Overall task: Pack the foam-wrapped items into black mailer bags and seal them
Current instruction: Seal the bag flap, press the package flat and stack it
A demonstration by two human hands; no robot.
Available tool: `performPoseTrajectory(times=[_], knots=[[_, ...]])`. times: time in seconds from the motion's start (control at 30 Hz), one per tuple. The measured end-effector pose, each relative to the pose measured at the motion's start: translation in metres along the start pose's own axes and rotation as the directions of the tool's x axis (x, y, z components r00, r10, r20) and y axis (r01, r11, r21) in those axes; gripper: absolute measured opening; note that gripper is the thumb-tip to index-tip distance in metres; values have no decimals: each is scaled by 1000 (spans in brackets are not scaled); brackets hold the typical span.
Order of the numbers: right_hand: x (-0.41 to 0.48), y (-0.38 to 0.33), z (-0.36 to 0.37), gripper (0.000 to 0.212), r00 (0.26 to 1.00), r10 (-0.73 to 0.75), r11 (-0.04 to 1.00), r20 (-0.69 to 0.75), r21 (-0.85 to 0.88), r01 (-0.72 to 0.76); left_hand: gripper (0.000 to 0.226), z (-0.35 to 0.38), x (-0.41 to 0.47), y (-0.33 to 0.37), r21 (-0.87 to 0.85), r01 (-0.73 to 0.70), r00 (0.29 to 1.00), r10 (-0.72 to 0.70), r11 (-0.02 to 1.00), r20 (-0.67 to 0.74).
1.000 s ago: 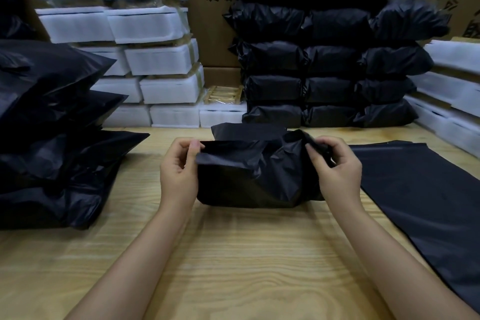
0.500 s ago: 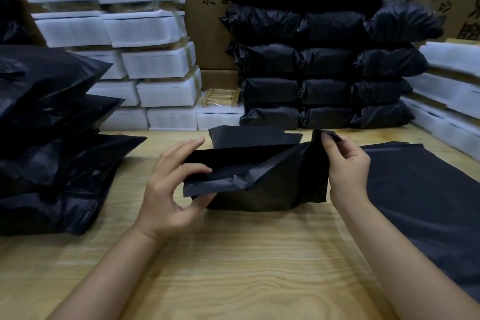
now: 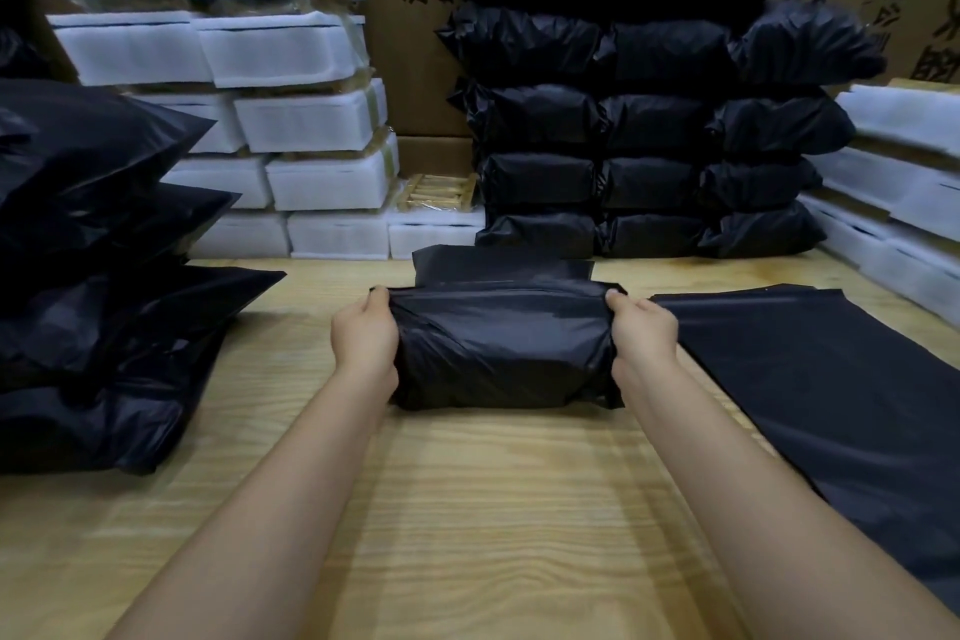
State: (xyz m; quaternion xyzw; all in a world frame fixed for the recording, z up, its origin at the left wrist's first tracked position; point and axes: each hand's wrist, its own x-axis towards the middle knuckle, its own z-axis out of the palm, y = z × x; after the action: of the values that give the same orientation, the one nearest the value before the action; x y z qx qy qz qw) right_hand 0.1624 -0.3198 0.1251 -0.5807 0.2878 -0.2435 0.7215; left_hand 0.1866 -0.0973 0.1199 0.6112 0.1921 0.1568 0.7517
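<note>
On the wooden table [image 3: 467,509], the filled black mailer bag [image 3: 501,348] lies between both hands: left hand [image 3: 365,340] and right hand [image 3: 644,338] each grip an end.

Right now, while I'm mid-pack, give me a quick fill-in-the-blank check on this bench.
The left hand and right hand grip opposite ends of the filled black plastic mailer bag on the ____ table.
The flat empty black mailer bag lies to its ____.
The white foam-wrapped blocks are stacked ____ of the packed black parcels.
Missing: wooden; right; left.
</note>
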Motion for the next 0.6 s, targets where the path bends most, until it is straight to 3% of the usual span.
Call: performPoseTrajectory(times=[0.07, 0.13, 0.2, 0.3, 0.43, 0.53, 0.6], knots=[[5, 6, 3, 25, 997, 74, 997, -14, -34, -75, 21, 2, 10, -3, -52, 183, 983, -183, 982, 5], [6, 12, 4, 18, 986, 166, 985, -2, -51, -166, 15, 3, 15, -5, -29, 238, 971, -238, 971, 18], [5, 16, 4, 18, 969, 246, 965, 1, -92, -245, 18, 4, 17, -8, 59, 198, 980, -199, 978, 7], [4, 19, 5, 25, 966, 258, 950, 15, -186, -251, 38, 0, 15, -12, 343, 3, 1000, 0, 939, -9], [-2, 17, 4, 33, 980, 160, 852, 121, -518, -75, 47, -6, 15, -6, 557, -142, 990, 114, 818, 84], [-5, 14, -4, 29, 984, 23, 680, 174, -725, 113, 44, -9, 14, 0, 685, -176, 984, 124, 707, 124], [-7, 14, -9, 28, 980, -56, 562, 190, -805, 189, 38, -12, 11, -2, 702, -155, 988, 89, 695, 130]])
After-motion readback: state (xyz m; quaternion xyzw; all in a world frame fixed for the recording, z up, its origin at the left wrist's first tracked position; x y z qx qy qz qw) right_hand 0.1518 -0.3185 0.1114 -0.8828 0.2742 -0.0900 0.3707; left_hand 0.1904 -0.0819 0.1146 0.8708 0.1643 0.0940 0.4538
